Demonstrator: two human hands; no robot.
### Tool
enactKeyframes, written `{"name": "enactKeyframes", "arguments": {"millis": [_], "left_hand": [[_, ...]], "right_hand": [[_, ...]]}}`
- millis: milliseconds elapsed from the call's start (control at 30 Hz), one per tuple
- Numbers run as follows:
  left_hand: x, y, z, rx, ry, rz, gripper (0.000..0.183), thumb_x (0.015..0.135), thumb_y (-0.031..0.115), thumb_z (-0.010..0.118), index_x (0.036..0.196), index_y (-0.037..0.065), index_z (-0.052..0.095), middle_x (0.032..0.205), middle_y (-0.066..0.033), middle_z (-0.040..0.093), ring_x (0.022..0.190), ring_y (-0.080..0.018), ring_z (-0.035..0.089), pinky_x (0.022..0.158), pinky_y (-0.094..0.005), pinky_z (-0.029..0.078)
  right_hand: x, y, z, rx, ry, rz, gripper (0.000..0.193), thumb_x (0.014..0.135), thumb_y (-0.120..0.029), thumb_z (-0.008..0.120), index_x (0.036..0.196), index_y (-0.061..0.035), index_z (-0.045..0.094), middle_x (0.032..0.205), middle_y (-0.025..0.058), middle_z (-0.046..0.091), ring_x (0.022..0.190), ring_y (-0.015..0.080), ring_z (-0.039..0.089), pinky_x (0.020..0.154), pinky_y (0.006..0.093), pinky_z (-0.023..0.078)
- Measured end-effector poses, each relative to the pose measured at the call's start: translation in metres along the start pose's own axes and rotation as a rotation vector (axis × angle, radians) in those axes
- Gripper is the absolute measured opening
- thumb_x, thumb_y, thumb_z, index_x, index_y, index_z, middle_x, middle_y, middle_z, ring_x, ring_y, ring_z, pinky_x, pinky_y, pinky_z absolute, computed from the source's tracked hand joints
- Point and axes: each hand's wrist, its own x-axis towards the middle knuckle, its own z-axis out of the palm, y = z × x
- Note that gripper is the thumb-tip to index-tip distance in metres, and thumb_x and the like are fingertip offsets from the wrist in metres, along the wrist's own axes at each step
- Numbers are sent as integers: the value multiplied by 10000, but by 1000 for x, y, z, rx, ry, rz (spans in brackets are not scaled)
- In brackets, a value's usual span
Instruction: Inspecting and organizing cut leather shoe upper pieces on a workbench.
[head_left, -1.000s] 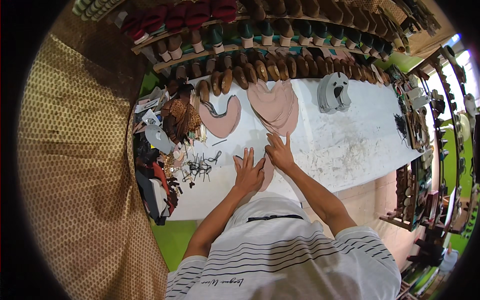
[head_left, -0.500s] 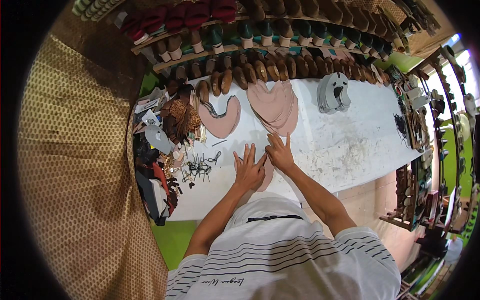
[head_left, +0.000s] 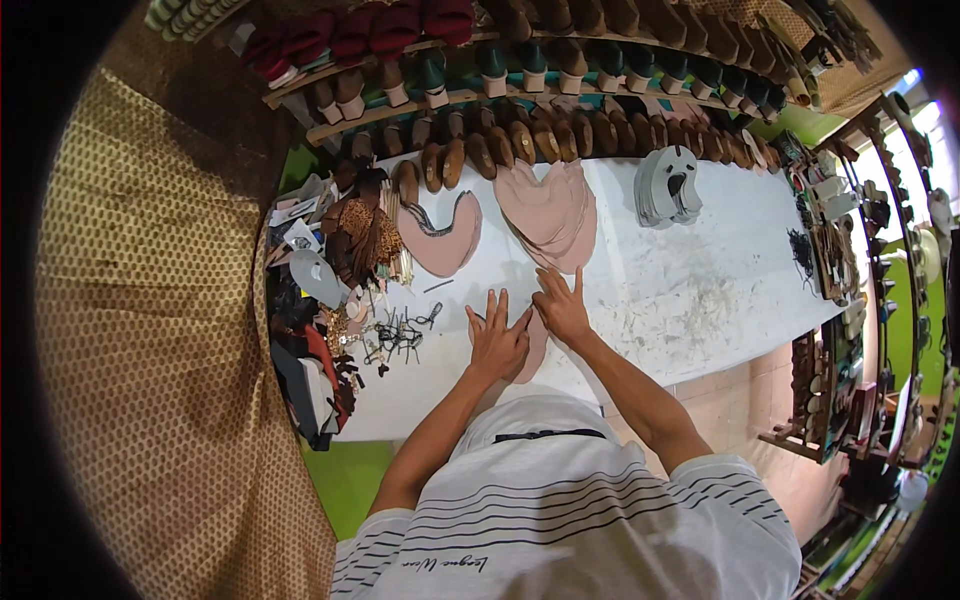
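A flat, curved pink shoe-upper piece (head_left: 535, 357) lies on the white table near my body, mostly covered by my hands. My left hand (head_left: 498, 340) rests on it with its fingers spread and its thumb pointing right. Close beside it, my right hand (head_left: 563, 310) bears on the upper edge of the piece, some fingers stretched apart and the nearest ones almost meeting my left thumb. Just beyond lies a stack of similar pink pieces (head_left: 550, 215). To its left, another curved pink piece (head_left: 455, 245) carries a dark braided strip along its inner edge.
On the white table (head_left: 670, 325), a stack of grey cut pieces (head_left: 665, 188) lies at the back right. Black strap bits (head_left: 398, 338) and brown leather scraps (head_left: 355, 235) crowd the left side. Wooden shoe lasts (head_left: 520, 142) line the back below shelves of shoes. A patterned curtain (head_left: 170, 330) hangs at left.
Both hands stay almost where they were on the pink piece, with only a slight shift of the fingers. Nothing else on the table has visibly moved.
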Motion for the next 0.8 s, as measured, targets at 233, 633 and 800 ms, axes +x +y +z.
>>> {"name": "enactKeyframes", "arguments": {"millis": [233,633,800], "left_hand": [[1,0,2,1,-2,6,510,973,332,552,1478,264,577,1657,-290,231,1559,-495,120,1094,-840,55],[0,0,0,-33,8,15,500,993,320,529,1487,254,568,1662,-290,225,1557,-501,124,1083,-845,50],[-1,1,1,-41,-16,-4,504,998,334,514,1494,253,563,1669,-291,208,1560,-498,115,1084,-843,35]], "right_hand": [[4,1,-4,-17,19,-22,84,878,-199,722,870,-116,712,1445,123,542,1428,328,445,1186,739,117],[-2,17,-12,100,117,257,185,901,-146,705,1063,-122,791,1437,116,576,1403,334,477,1157,744,162],[-14,3,-16,95,33,140,241,885,-191,720,1115,-154,782,1512,125,509,1464,349,407,1158,748,177]]}}
